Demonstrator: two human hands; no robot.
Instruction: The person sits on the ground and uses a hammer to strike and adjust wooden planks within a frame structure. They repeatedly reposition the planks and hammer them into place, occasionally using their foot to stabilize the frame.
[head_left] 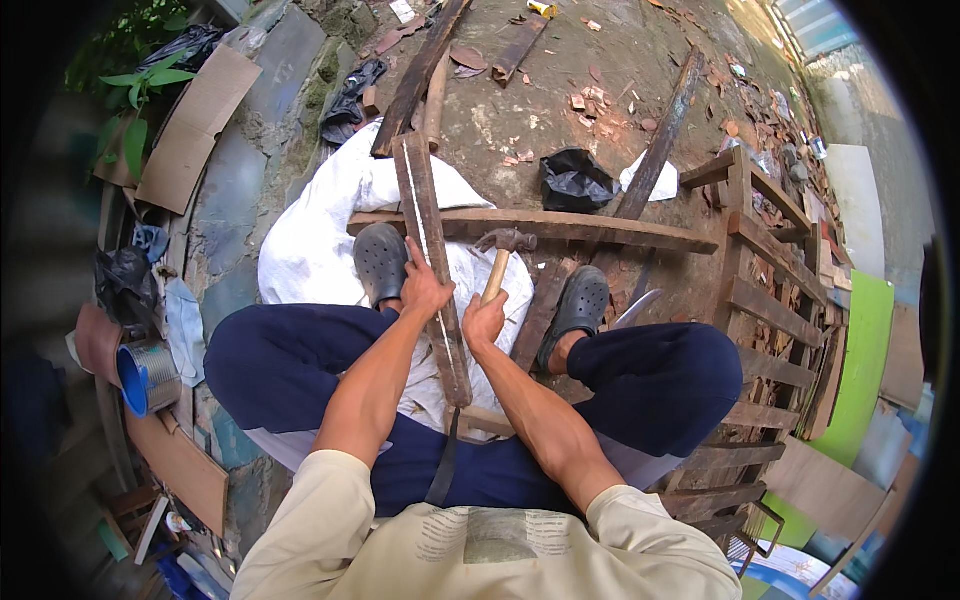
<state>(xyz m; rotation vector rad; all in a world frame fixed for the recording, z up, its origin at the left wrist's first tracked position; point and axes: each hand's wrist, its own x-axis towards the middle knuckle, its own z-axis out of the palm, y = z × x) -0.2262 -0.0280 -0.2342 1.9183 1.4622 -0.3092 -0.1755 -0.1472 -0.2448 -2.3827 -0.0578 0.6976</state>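
A dark wooden plank with a pale line along its face runs lengthwise in front of me, its near end by my lap. My left hand is closed on the plank's middle, with a finger stretched along it. In my right hand is a claw hammer, gripped by its light wooden handle, its rusty head pointing away from me. Beneath the far part of the plank lies a long wooden beam set crosswise. A white sack is spread on the ground under the wood.
My feet in dark clogs flank the work. A slatted wooden frame stands at the right, near a blade-like metal piece. Black plastic and loose boards lie beyond. At the left are a blue-lined tin and cardboard.
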